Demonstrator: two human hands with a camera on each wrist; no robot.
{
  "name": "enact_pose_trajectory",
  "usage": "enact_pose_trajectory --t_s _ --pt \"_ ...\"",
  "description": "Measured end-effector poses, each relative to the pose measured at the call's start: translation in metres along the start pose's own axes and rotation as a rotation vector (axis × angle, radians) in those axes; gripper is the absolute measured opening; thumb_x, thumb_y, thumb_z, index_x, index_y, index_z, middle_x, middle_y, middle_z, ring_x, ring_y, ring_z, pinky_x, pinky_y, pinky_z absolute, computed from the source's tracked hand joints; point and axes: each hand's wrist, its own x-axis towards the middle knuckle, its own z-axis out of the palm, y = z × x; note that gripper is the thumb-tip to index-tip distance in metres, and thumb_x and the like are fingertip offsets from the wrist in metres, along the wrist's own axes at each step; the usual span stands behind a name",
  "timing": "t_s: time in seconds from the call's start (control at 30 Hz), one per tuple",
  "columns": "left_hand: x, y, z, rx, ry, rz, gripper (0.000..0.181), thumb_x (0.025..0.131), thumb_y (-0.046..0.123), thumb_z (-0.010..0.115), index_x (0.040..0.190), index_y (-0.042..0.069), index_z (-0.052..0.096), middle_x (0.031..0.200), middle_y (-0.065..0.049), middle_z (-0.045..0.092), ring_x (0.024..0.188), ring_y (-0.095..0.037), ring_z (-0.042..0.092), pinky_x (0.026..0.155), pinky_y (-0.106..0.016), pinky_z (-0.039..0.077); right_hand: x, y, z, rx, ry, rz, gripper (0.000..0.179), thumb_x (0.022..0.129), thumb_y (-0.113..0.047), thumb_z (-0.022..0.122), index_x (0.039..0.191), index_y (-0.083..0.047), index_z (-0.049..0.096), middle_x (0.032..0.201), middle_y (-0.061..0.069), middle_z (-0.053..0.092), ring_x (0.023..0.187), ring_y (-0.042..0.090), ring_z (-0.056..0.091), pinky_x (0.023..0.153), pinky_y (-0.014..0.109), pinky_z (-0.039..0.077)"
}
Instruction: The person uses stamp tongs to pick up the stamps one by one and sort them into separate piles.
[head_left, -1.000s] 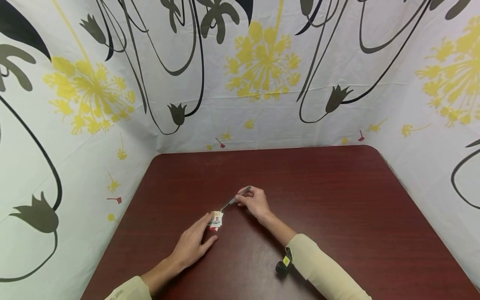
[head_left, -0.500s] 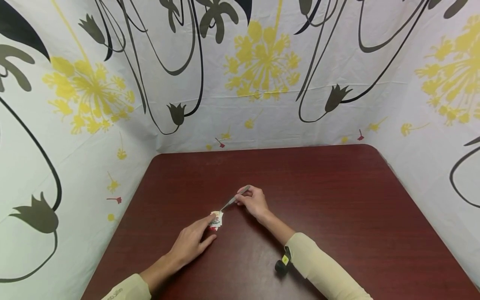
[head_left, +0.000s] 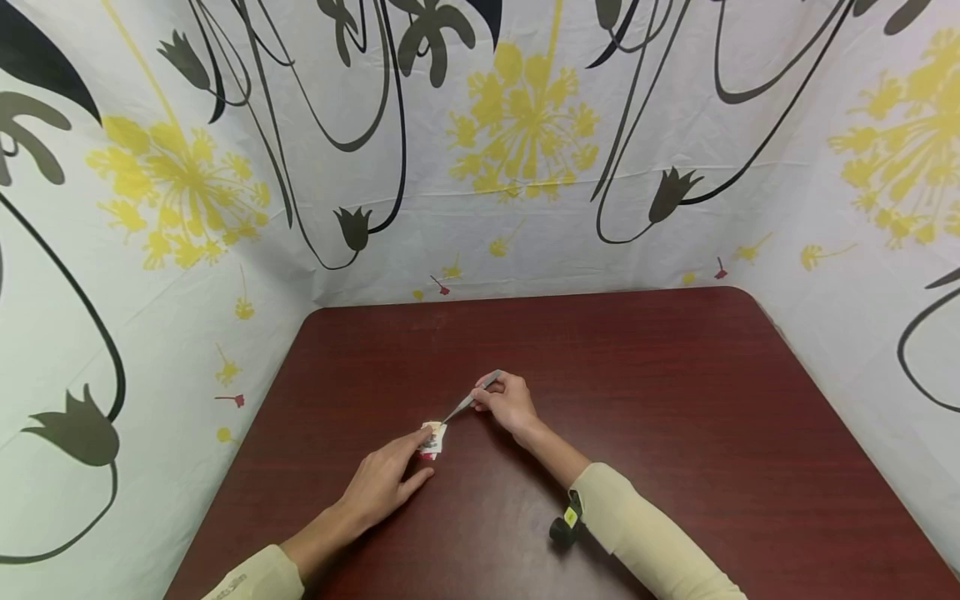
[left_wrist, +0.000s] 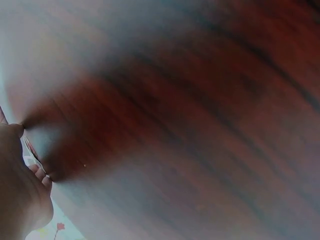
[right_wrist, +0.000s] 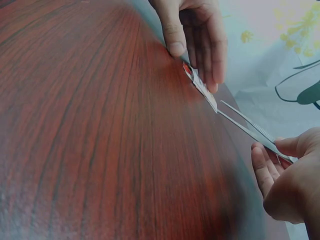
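Observation:
A small stack of printed white papers or cards (head_left: 434,442) with red at its near edge lies on the table; what they are is too small to tell. My left hand (head_left: 381,487) rests its extended fingertips on the stack's left side, thumb spread apart. In the right wrist view the stack (right_wrist: 202,91) bulges slightly at one end. My right hand (head_left: 510,408) pinches metal tweezers (right_wrist: 245,128) between thumb and fingers. The tweezers' two arms are spread. One tip meets the stack's far corner, while the other stands above it.
The dark red wooden table (head_left: 600,358) has rounded far corners. Patterned white cloth (head_left: 525,242) hangs behind it and at both sides. A black device (head_left: 564,527) with a yellow mark sits at the right wrist.
My left fingertips have slid slightly onto the stack. The tweezers have turned a little in my right hand, and their tip stays by the stack's far corner.

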Motion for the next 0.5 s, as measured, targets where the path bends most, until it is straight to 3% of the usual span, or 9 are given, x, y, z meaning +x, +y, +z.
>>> enact_pose_trajectory --t_s 0.27,0.5 --pt "0.0006 -0.0007 0.001 0.011 0.002 0.01 0.065 0.092 0.027 0.087 0.149 0.008 0.061 0.141 -0.009 0.068 0.126 -0.027 0.067 0.096 -0.048 0.057 -0.0018 -0.0019 0.0004 0.015 -0.001 0.019 0.012 0.095 0.01 0.072 0.105 0.015 0.066 0.095 0.032 0.074 0.078 0.035 0.075 0.078 0.049 0.063" --pt "0.0027 0.0023 -0.0003 0.002 -0.022 -0.024 0.064 0.093 0.028 0.086 0.149 0.008 0.061 0.141 -0.009 0.068 0.127 -0.028 0.065 0.095 -0.051 0.057 -0.0035 -0.0009 0.0008 0.066 0.0 0.064 0.008 0.095 0.009 0.073 0.101 0.009 0.067 0.093 0.028 0.075 0.074 0.025 0.075 0.077 0.044 0.063"
